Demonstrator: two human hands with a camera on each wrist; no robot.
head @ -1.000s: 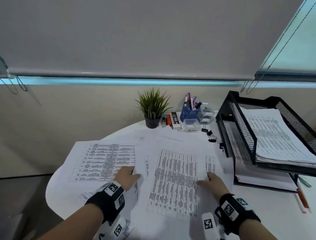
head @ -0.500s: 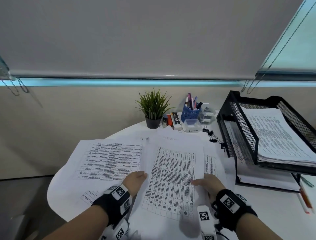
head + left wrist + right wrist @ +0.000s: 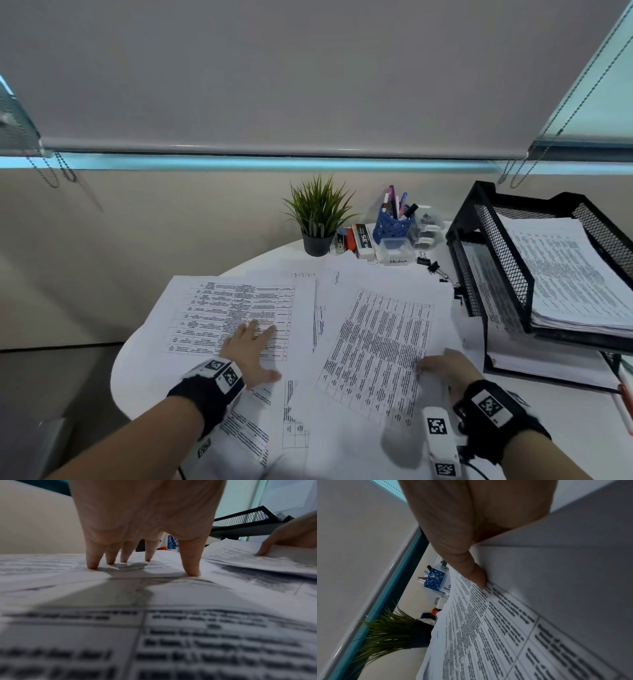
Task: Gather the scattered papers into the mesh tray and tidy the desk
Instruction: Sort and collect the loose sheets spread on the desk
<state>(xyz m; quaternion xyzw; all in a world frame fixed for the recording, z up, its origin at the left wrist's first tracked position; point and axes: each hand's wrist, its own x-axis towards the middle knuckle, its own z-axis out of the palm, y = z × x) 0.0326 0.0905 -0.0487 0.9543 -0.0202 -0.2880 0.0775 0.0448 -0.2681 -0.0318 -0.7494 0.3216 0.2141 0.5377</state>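
Note:
Several printed sheets lie scattered over the round white table (image 3: 137,383). My left hand (image 3: 251,349) lies spread on the left sheet (image 3: 233,308), its straight fingertips (image 3: 190,572) pressing down on the paper. My right hand (image 3: 442,368) pinches the right edge of the tilted middle sheet (image 3: 380,346), thumb (image 3: 476,577) on top of the print and the other fingers hidden under the paper, whose edge is lifted. The black mesh tray (image 3: 500,260) stands at the right with a thick pile of papers (image 3: 575,281) in its upper tier and more in the lower one.
At the back of the table stand a potted plant (image 3: 317,216), a blue pen cup (image 3: 392,226), staple boxes and small clear boxes. Black binder clips (image 3: 433,265) lie beside the tray. A pencil (image 3: 623,401) lies at the far right edge. A wall is behind.
My left hand has slid left from the middle sheet onto the left sheet. My right hand has drawn the middle sheet's right edge up and turned it slightly.

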